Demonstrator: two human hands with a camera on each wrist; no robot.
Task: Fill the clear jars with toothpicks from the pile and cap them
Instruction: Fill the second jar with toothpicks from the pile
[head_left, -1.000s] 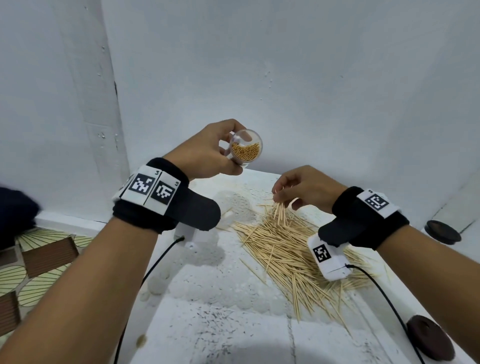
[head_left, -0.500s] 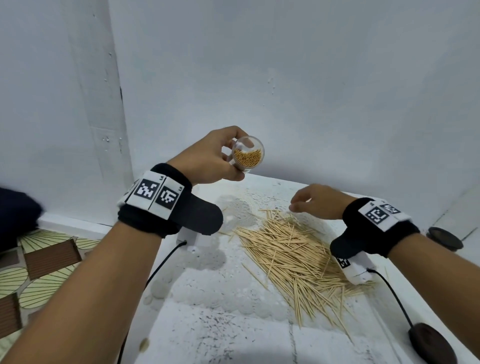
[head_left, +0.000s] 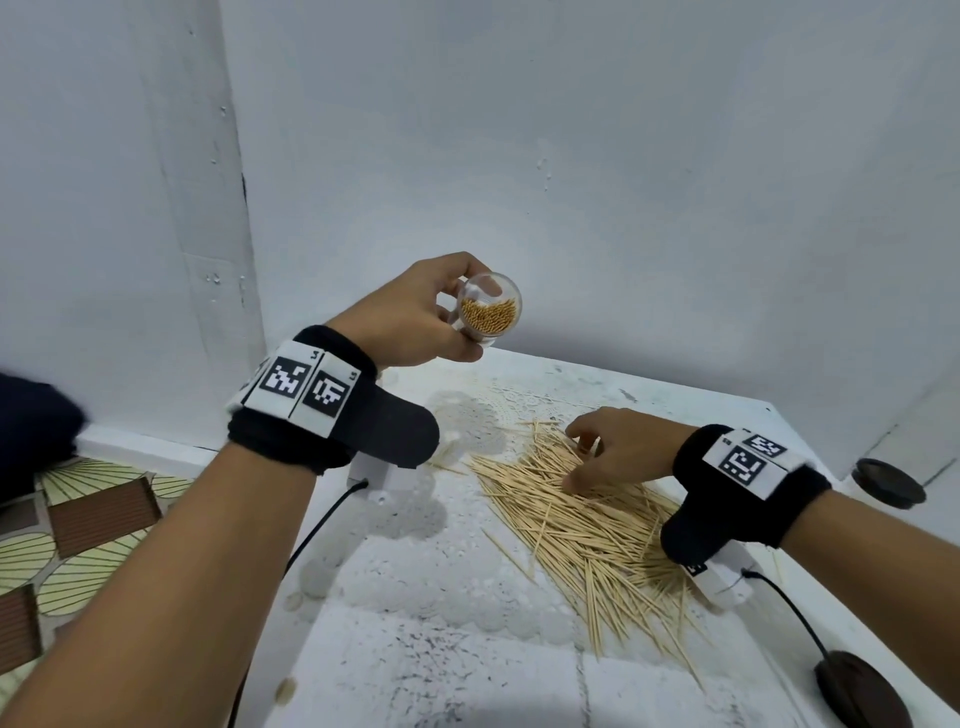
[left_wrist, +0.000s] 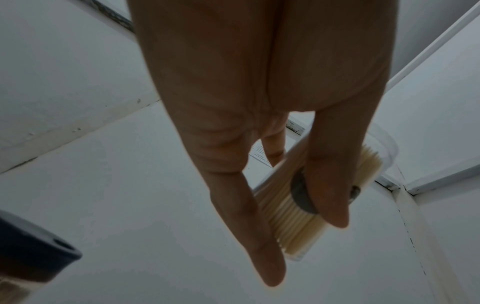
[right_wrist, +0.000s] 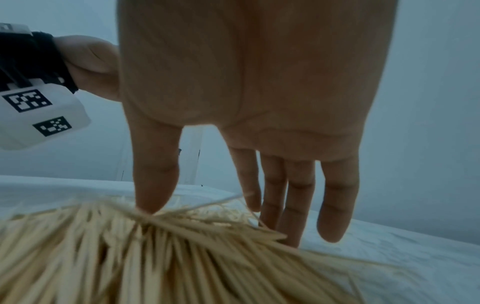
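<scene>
My left hand (head_left: 457, 325) is raised above the table's far left and grips a clear jar (head_left: 488, 310), tilted with its mouth toward me. The jar is partly filled with toothpicks; in the left wrist view thumb and fingers (left_wrist: 332, 197) wrap the jar (left_wrist: 293, 222). My right hand (head_left: 597, 457) lies low on the far end of the toothpick pile (head_left: 587, 525). In the right wrist view its fingers (right_wrist: 335, 205) are spread and nearly straight. The thumb tip touches the pile (right_wrist: 155, 257), and no toothpicks are pinched.
The white speckled table (head_left: 415, 649) stands in a corner of white walls. One dark round lid (head_left: 891, 483) lies at the right edge, another (head_left: 862, 691) at the front right. Patterned floor tiles (head_left: 78, 519) show beyond the table's left edge.
My right hand, curled over toothpicks above the pile a second ago, has dropped and spread its fingers on the pile. The left hand still holds the jar in about the same place.
</scene>
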